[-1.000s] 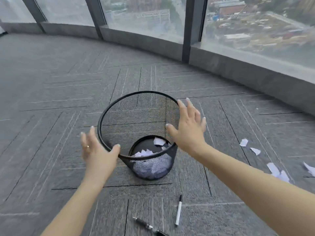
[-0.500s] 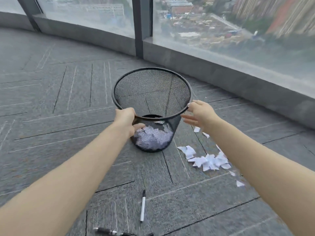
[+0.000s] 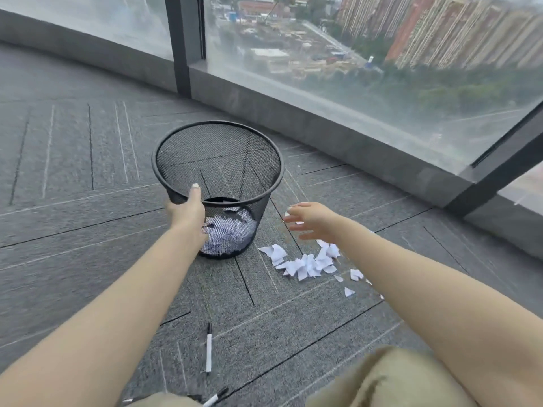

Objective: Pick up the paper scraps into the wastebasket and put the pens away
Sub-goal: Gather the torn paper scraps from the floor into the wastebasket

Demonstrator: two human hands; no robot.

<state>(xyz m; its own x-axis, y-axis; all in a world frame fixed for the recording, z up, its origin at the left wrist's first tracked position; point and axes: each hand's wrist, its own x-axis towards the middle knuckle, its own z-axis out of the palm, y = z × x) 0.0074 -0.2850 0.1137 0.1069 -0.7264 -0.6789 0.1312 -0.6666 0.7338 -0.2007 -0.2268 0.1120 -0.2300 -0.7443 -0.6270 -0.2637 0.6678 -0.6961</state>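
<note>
The left hand (image 3: pixel 186 210) grips the near rim of the wastebasket (image 3: pixel 217 171) — thumb inside the mesh — and scraps lie in its bottom. The right hand (image 3: pixel 313 220) hovers just right of the basket, fingers spread and holding nothing. A pile of paper scraps (image 3: pixel 305 262) lies on the floor (image 3: pixel 73 230) just below that hand. A pen (image 3: pixel 208 348) lies nearer the person, between the forearms — a second pen (image 3: pixel 216 398) at the bottom edge.

Your right hand (image 3: pixel 313 220) is motion-blurred; a pen (image 3: pixel 216 398) at the bottom edge is cut off by your knee (image 3: pixel 164 400).
</note>
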